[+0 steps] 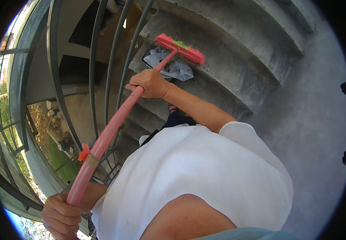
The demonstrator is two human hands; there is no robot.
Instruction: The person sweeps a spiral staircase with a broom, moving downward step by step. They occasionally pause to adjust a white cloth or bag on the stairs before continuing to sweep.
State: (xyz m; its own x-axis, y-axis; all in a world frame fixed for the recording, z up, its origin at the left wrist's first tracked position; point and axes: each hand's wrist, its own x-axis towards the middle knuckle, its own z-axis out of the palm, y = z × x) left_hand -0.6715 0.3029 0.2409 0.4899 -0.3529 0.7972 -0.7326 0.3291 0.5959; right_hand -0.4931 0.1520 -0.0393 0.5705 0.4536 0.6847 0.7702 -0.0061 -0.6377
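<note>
A push broom's pink pole [113, 124] slants from lower left to upper middle, with both my hands around it. My right hand [152, 84] grips it partway down, nearer the head. My left hand [62, 216] is closed around its upper end, by the railing. The red broom head [180, 52], with pink and green bristles, is on a grey concrete step [221, 69]. Beneath the pole, on a step, lies a translucent plastic bag [180, 69] over a dark-rimmed container; its contents are hard to make out. Tan tape [92, 160] wraps the pole.
Curved concrete stairs climb to the upper right and drop towards my feet [173, 108]. Metal railing bars [93, 69] stand at left, with a lower level and grass [60, 159] beyond. A grey wall [304, 132] borders the right side. A red-orange strip [84, 152] hangs beside the pole.
</note>
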